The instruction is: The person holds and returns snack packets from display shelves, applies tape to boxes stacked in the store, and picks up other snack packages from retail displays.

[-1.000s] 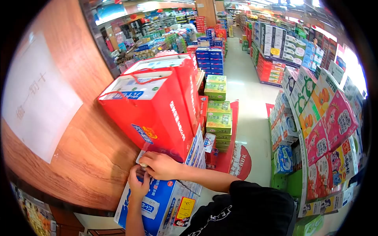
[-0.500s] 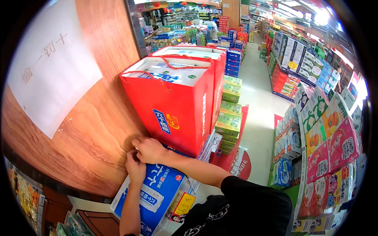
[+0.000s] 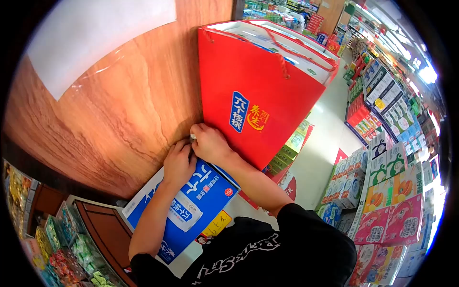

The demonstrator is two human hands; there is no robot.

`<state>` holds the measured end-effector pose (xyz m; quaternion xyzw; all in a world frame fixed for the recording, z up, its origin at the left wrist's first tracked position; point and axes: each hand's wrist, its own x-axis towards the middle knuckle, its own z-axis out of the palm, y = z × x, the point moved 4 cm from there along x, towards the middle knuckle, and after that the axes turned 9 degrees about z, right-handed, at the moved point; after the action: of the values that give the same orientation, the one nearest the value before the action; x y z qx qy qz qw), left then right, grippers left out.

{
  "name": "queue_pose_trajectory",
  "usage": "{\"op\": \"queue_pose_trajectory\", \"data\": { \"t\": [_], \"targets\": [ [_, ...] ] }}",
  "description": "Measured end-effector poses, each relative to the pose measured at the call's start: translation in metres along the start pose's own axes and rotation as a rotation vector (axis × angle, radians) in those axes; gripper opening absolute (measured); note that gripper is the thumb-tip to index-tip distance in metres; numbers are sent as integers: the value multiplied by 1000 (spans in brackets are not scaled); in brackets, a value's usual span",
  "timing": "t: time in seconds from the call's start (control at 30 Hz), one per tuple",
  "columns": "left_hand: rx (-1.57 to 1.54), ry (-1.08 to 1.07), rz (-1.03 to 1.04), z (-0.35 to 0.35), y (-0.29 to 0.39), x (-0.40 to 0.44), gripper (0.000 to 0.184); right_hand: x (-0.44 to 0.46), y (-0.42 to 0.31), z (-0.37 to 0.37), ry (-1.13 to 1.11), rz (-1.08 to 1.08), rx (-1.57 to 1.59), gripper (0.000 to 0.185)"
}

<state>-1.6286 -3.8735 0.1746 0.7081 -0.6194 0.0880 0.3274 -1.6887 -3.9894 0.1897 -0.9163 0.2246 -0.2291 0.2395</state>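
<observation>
My right hand (image 3: 211, 143) is closed at the wooden panel (image 3: 138, 110), just below the red gift bag (image 3: 258, 91). A small white crumpled bit (image 3: 193, 137) shows between its fingers, too little to name. Close beside it, my left hand (image 3: 180, 162) has its fingers bent together over the back edge of a blue carton (image 3: 191, 215) with white lettering. What those fingers hold, if anything, is hidden. The red bag stands upright behind my hands, with rope handles and white boxes inside. A second red bag (image 3: 306, 43) is behind it.
White paper (image 3: 100, 38) is stuck to the wooden panel. A yellow price tag (image 3: 217, 225) hangs at the carton's front. Packaged goods (image 3: 81, 248) fill a bin at lower left. Stacked drink cartons (image 3: 382, 191) line the right, across the shop aisle (image 3: 325, 110).
The view has swung left and closer, so bag and carton appear shifted right or larger. Both hands remain together at the panel; a white bit now shows in my right fingers.
</observation>
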Motion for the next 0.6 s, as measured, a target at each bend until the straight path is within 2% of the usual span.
{"op": "queue_pose_trajectory", "data": {
  "t": [0.13,0.17,0.2,0.3,0.37,0.43,0.47,0.6],
  "targets": [
    [-40,5,37,0,-1,1,30,-5,1,0,17,41,4,19],
    [6,-132,-26,1,-2,2,31,-1,1,-1,33,38,20,19],
    [29,-66,38,2,-3,1,31,-2,2,-1,138,-42,32,20],
    [63,2,113,3,2,0,30,-3,4,-3,188,-43,87,13],
    [141,-186,96,13,-2,1,32,-5,5,-2,193,-49,3,10],
    [146,16,160,14,-2,-4,33,-7,0,-2,241,-139,-3,10],
    [164,-30,152,13,-2,-3,34,-7,-2,-3,234,-150,10,8],
    [134,35,163,13,-4,-6,36,-6,-8,-8,274,-170,2,6]
  ]
}}
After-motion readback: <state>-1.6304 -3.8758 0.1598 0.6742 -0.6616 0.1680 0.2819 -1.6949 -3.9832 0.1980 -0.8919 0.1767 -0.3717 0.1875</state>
